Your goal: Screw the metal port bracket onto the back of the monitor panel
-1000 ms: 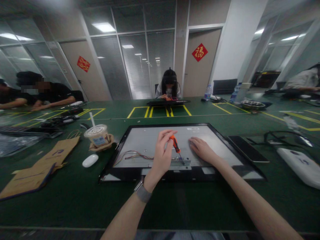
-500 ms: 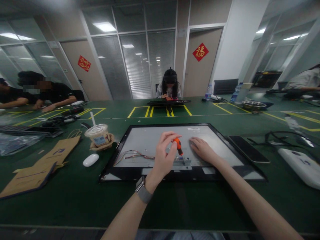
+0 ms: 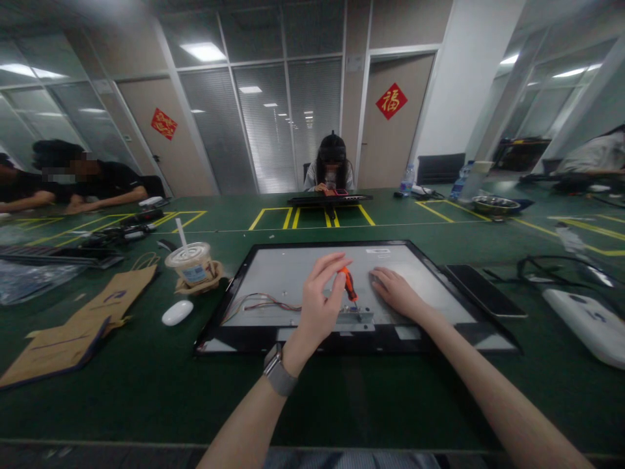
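A monitor panel lies face down before me on the green table, its grey metal back up and coloured wires running across its left part. My left hand pinches a small orange screwdriver, whose tip points down at a small metal bracket near the panel's front edge. A watch is on that wrist. My right hand rests flat on the panel just right of the screwdriver, fingers stretched out.
A lidded drink cup with a straw, a white mouse and a brown paper bag lie to the left. A black phone, cables and a white device lie to the right. Other people sit at the far and left sides.
My left hand has turned the screwdriver between its fingers and shifted slightly right. The right hand stays flat on the panel.
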A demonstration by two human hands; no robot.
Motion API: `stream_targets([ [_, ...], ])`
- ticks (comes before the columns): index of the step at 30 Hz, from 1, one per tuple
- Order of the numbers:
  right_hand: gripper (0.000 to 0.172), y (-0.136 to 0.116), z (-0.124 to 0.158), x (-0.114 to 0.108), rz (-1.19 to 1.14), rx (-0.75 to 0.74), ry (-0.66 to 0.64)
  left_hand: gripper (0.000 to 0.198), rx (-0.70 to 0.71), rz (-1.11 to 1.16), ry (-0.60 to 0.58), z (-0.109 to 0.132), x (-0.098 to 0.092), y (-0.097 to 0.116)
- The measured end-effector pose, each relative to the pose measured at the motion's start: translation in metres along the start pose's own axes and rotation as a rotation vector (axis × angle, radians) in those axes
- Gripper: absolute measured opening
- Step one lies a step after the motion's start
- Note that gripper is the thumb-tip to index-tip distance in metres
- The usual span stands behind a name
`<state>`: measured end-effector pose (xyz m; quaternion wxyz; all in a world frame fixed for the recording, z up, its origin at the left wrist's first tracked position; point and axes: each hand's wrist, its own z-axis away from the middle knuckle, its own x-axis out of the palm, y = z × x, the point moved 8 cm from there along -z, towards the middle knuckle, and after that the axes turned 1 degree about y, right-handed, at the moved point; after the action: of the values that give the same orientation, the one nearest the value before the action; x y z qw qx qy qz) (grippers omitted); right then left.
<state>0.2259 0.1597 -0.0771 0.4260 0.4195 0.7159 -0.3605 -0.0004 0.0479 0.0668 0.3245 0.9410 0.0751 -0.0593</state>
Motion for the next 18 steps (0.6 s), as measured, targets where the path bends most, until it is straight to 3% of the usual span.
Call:
stream_targets([
  [8, 0.04, -0.0018, -0.0003, -0.0019, 0.022, 0.002, -0.007, 0.007, -0.018, -0.031, 0.076, 0.0031, -0.002, -0.0022],
  [15, 0.041, -0.0024, -0.0004, -0.0016, 0.02, 0.012, -0.033, 0.026, -0.012, -0.024, -0.003, 0.0035, 0.0008, 0.0024],
  [18, 0.04, -0.0025, -0.0003, -0.0021, 0.021, 0.009, -0.027, 0.025, 0.017, -0.039, -0.035, 0.0036, 0.0041, 0.0059],
])
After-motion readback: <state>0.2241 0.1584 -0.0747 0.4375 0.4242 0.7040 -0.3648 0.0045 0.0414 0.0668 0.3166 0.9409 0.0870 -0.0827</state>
